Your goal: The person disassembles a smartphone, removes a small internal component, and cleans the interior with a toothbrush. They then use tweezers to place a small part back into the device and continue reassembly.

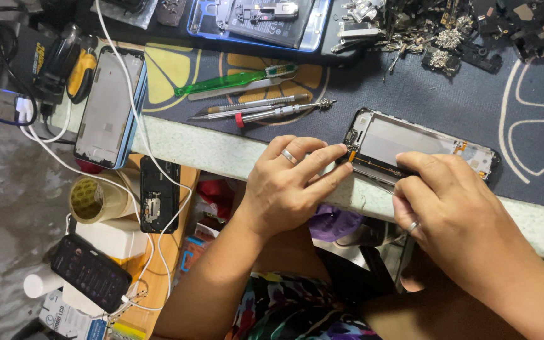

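An opened phone frame (404,141), dark-edged with a pale inner plate, lies on the dark work mat (423,94) near the counter's front edge. My left hand (288,186), with a ring on one finger, rests its fingertips on the frame's left end by a small orange connector (351,151). My right hand (445,204), also ringed, curls over the frame's near long edge, its fingertips pinched there. Whether a thin tool is between them stays hidden.
Two metal screwdrivers (266,108) and a green-handled tool (234,80) lie on the mat behind my left hand. A blue-edged phone housing (109,107), a black phone part (158,194), a tape roll (92,200) and white cables (136,119) are at left. Small metal parts (436,34) are heaped at the back right.
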